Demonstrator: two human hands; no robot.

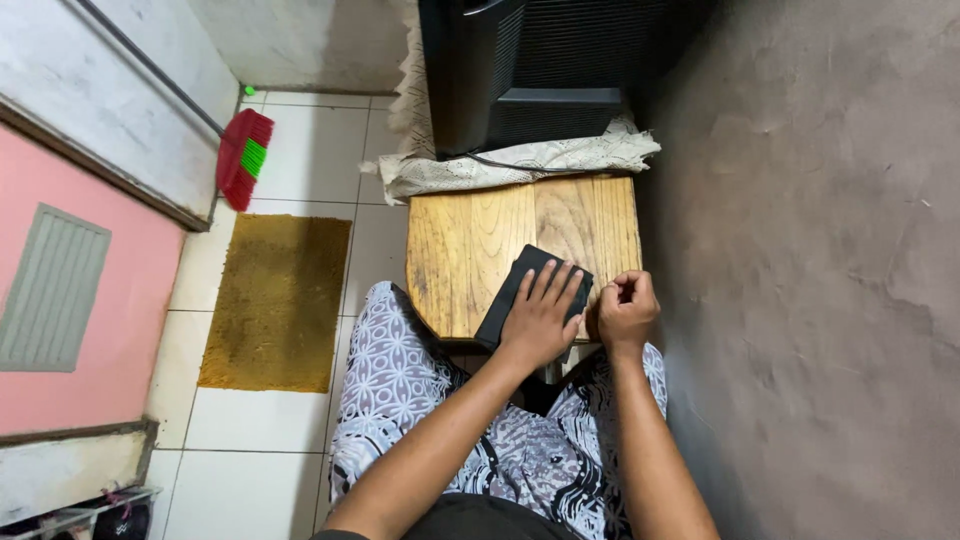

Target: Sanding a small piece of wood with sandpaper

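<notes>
My left hand lies flat, fingers spread, on a black folded cloth at the near edge of a wooden tabletop. My right hand rests beside it on the table's right near corner, with its fingers curled into a loose fist; whether it holds anything small I cannot tell. The two hands are a few centimetres apart.
A black television stands on a cream lace cloth at the table's far end. A grey wall runs along the right. On the tiled floor at left lie a yellow-brown mat and a red broom. A pink door stands far left.
</notes>
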